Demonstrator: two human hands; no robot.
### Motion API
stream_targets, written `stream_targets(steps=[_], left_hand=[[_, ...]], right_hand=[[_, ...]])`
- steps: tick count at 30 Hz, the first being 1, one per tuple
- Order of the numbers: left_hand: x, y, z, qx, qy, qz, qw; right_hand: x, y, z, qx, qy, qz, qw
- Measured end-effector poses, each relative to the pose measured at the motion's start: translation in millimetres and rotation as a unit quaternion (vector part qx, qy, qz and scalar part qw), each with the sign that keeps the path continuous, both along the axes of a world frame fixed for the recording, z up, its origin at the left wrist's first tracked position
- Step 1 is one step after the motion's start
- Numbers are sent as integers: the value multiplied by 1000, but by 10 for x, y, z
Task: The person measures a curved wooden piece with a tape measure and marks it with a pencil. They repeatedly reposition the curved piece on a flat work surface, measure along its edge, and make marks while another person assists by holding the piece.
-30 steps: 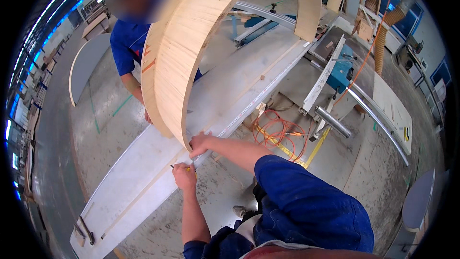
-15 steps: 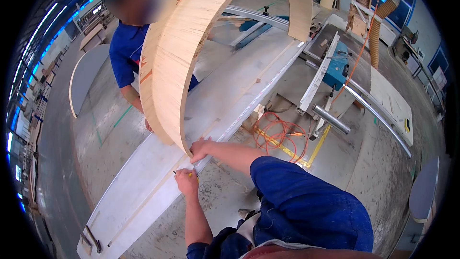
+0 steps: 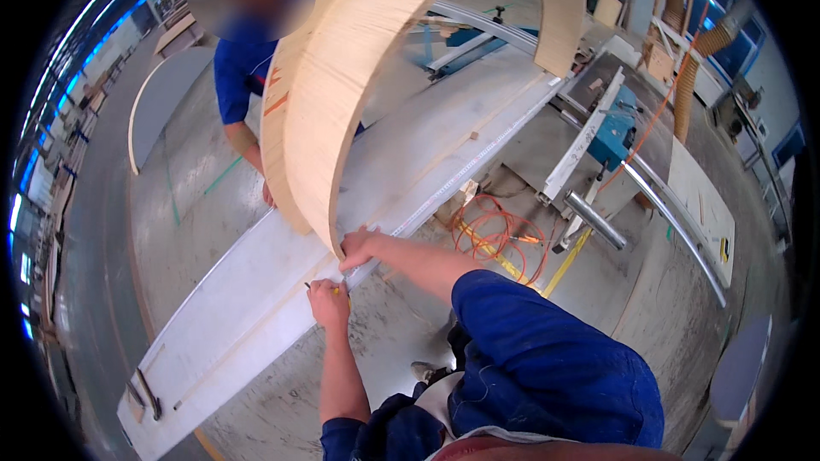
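Note:
A large arch of curved pale wood (image 3: 342,77) stands upright on the long pale tabletop (image 3: 248,299). My right hand (image 3: 359,248) is closed at the arch's near foot, its fingers against the lower edge. Just nearer to me, low over the tabletop, my left hand (image 3: 329,301) is closed round a small thing. Only a yellow bit and a thin dark tip of it show, so its kind is unclear. A graduated measuring strip (image 3: 444,194) runs along the table's right edge, from the arch's far foot toward my right hand.
A co-worker (image 3: 243,90) in blue stands behind the arch, a hand by its left foot. Dark tools (image 3: 149,393) lie at the table's near left end. On the right are a blue and metal machine (image 3: 611,132), a metal tube (image 3: 595,219) and coiled orange hose (image 3: 500,235) on the floor.
The whole view has shifted slightly, with the arch and table appearing a little farther right. Both my hands keep their places at the arch's near foot; the left has moved slightly closer to it.

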State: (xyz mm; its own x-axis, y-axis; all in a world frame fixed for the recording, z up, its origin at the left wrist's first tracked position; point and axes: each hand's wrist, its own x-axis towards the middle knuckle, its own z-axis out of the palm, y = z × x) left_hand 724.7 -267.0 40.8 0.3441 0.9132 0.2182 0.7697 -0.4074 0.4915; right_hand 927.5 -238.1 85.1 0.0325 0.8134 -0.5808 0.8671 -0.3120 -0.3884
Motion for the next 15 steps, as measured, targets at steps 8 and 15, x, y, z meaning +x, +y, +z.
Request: stream_targets(steps=[8, 15], left_hand=[[-107, 0, -53, -20, 1, 33, 999], [-69, 54, -49, -57, 17, 38, 998]], right_hand=[[41, 175, -410, 30, -6, 86, 996], [196, 250, -653, 152, 27, 137, 979]])
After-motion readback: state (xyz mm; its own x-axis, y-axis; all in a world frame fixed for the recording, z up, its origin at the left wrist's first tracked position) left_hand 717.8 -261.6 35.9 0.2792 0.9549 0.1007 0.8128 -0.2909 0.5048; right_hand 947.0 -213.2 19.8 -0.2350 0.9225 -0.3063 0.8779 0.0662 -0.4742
